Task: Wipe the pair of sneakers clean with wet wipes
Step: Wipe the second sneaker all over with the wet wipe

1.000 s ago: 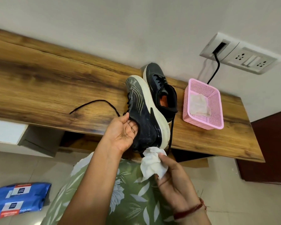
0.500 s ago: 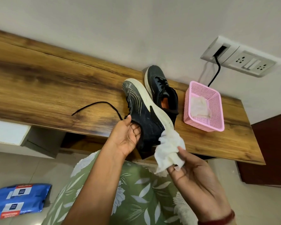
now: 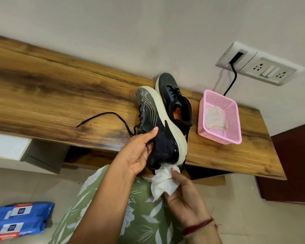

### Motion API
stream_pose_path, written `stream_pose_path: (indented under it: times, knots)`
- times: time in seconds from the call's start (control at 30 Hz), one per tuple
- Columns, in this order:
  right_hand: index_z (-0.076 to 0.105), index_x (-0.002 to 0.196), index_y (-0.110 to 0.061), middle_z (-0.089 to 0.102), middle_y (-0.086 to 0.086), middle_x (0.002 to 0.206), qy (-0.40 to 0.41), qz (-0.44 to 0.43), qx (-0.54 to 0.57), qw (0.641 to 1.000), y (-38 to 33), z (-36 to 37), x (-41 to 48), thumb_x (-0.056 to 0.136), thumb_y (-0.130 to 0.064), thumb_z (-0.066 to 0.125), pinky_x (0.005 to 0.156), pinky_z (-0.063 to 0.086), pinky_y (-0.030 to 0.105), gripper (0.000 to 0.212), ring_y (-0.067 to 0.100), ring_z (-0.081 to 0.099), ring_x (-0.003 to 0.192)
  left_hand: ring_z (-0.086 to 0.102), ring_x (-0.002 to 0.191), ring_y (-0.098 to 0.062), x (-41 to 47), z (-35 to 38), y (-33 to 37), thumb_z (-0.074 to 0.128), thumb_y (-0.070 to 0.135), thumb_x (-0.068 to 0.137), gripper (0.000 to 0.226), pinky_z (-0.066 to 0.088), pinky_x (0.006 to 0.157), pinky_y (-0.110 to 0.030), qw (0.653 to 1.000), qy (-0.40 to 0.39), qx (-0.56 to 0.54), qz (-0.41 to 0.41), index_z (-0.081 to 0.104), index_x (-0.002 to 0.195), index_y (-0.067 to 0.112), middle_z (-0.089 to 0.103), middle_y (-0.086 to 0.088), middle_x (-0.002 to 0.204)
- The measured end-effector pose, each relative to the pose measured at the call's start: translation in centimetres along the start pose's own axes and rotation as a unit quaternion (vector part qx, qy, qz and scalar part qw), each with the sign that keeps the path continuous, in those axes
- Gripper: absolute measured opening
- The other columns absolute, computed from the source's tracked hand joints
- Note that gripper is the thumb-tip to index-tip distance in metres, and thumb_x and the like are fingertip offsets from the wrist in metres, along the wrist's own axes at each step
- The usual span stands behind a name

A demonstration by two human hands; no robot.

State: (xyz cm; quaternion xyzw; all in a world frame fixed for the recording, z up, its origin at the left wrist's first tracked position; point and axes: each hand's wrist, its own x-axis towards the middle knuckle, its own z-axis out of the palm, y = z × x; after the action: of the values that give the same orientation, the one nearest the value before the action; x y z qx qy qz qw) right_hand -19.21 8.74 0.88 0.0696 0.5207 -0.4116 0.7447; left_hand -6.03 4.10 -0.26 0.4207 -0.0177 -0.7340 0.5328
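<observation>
L hand (image 3: 139, 152) is gripping the held sneaker (image 3: 158, 131) by its upper, tilted on its side w/ toe over the worktop (image 3: 51, 95). R hand (image 3: 185, 198) is pinching a wipe (image 3: 163, 182) against the heel. Second sneaker (image 3: 176, 101) is standing on the worktop beside a pink basket (image 3: 234, 124) w/ a used wipe (image 3: 214, 117) inside. Wipe packs (image 3: 16, 219) are lying on the floor.

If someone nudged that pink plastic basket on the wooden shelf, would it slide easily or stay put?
The pink mesh plastic basket probably slides easily: its perforated walls look thin and light, and it holds only a crumpled used wipe. It seems unlikely to tip, since it sits flat and wide on the wooden shelf. It stands near the shelf's front edge, so a hard nudge forward might push it off.
</observation>
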Motion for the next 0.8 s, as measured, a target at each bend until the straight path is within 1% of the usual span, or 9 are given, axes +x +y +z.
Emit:
stream_pose_path:
  times: [0.17, 0.27, 0.37, 0.43, 0.5, 0.6, 0.67, 0.73, 0.8]
  knots:
    - [0.06, 0.093, 0.003, 0.069, 0.02, 0.078, 0.008, 0.007, -0.003, 1.0, -0.5, 0.2, 0.8, 0.093, -0.003, 0.045, 0.063, 0.054, 0.042, 0.016, 0.027, 0.068, 0.061, 0.07, 0.084, -0.016, 0.2, 0.0, -0.5, 0.057, 0.017, 0.094, 0.027, 0.059, 0.068, -0.024, 0.996, 0.012, 0.088, 0.02, 0.062, 0.109, -0.005, 0.071, -0.016, 0.104]
    - [0.06, 0.091, 0.005, 0.069, 0.023, 0.079, 0.009, 0.023, -0.011, 1.0, -1.2, 0.2, 0.1, 0.094, -0.003, 0.043, 0.063, 0.052, 0.047, 0.018, 0.029, 0.069, 0.061, 0.069, 0.06, -0.011, 0.1, -0.1, -0.4, 0.058, 0.014, 0.094, 0.014, 0.052, 0.048, -0.02, 0.992, 0.018, 0.119, 0.03, 0.053, 0.085, 0.005, 0.071, -0.01, 0.08]
    - [0.059, 0.094, 0.006, 0.067, 0.025, 0.083, 0.011, 0.041, -0.005, 0.999, -1.7, 0.4, -0.5, 0.086, 0.002, 0.045, 0.059, 0.053, 0.049, 0.016, 0.033, 0.067, 0.074, 0.064, 0.052, -0.013, 0.0, -0.2, -0.5, 0.059, 0.013, 0.093, 0.025, 0.05, 0.044, -0.021, 0.99, 0.031, 0.132, 0.026, 0.044, 0.073, 0.013, 0.067, -0.007, 0.071]
    - [0.056, 0.107, 0.009, 0.065, 0.027, 0.098, 0.019, 0.047, 0.005, 0.999, -2.1, 0.6, -1.0, 0.083, 0.001, 0.047, 0.073, 0.053, 0.05, 0.027, 0.035, 0.061, 0.093, 0.052, 0.05, -0.011, 0.0, -0.3, -0.5, 0.059, 0.014, 0.093, 0.03, 0.046, 0.044, -0.02, 0.989, 0.026, 0.147, 0.019, 0.042, 0.069, 0.016, 0.062, -0.001, 0.059]
    - [0.053, 0.113, 0.012, 0.062, 0.03, 0.105, 0.02, 0.046, 0.006, 0.999, -2.5, 0.9, -1.6, 0.091, -0.002, 0.044, 0.084, 0.047, 0.051, 0.028, 0.038, 0.057, 0.1, 0.04, 0.04, -0.004, -0.3, -0.2, -0.4, 0.056, 0.014, 0.095, 0.036, 0.039, 0.041, -0.016, 0.985, 0.02, 0.17, 0.013, 0.038, 0.064, 0.018, 0.051, 0.008, 0.041]
    - [0.051, 0.117, 0.015, 0.059, 0.035, 0.109, 0.013, 0.045, 0.004, 0.999, -2.9, 1.2, -2.4, 0.091, -0.001, 0.043, 0.085, 0.042, 0.049, 0.032, 0.041, 0.055, 0.107, 0.042, 0.029, 0.002, -0.8, 0.1, -0.3, 0.052, 0.012, 0.097, 0.035, 0.04, 0.039, -0.015, 0.981, 0.005, 0.195, 0.01, 0.037, 0.066, 0.017, 0.047, 0.007, 0.033]
    - [0.051, 0.12, 0.014, 0.058, 0.035, 0.113, -0.019, 0.039, 0.005, 0.999, -3.1, 1.3, -2.9, 0.077, 0.002, 0.058, 0.082, 0.047, 0.052, 0.045, 0.042, 0.056, 0.109, 0.043, 0.03, 0.002, -0.4, -0.1, -0.5, 0.053, 0.014, 0.097, 0.033, 0.037, 0.046, -0.018, 0.979, 0.013, 0.206, 0.006, 0.036, 0.069, 0.017, 0.047, 0.009, 0.033]
    - [0.055, 0.115, 0.012, 0.06, 0.033, 0.111, -0.078, 0.004, 0.008, 0.997, -3.5, 1.0, -3.4, 0.044, 0.01, 0.084, 0.081, 0.051, 0.055, 0.076, 0.042, 0.061, 0.102, 0.04, 0.037, -0.003, -0.1, -0.5, -0.6, 0.058, 0.017, 0.094, 0.035, 0.032, 0.048, -0.019, 0.978, 0.029, 0.206, 0.004, 0.035, 0.069, 0.018, 0.049, 0.008, 0.043]
    - [0.058, 0.111, 0.009, 0.062, 0.03, 0.111, -0.116, -0.055, 0.001, 0.992, -4.1, 0.6, -3.6, 0.021, 0.009, 0.09, 0.076, 0.05, 0.057, 0.096, 0.038, 0.065, 0.097, 0.043, 0.044, -0.007, 0.0, -0.7, -1.0, 0.065, 0.02, 0.09, 0.037, 0.032, 0.048, -0.021, 0.977, 0.044, 0.21, 0.002, 0.035, 0.067, 0.019, 0.053, 0.001, 0.058]
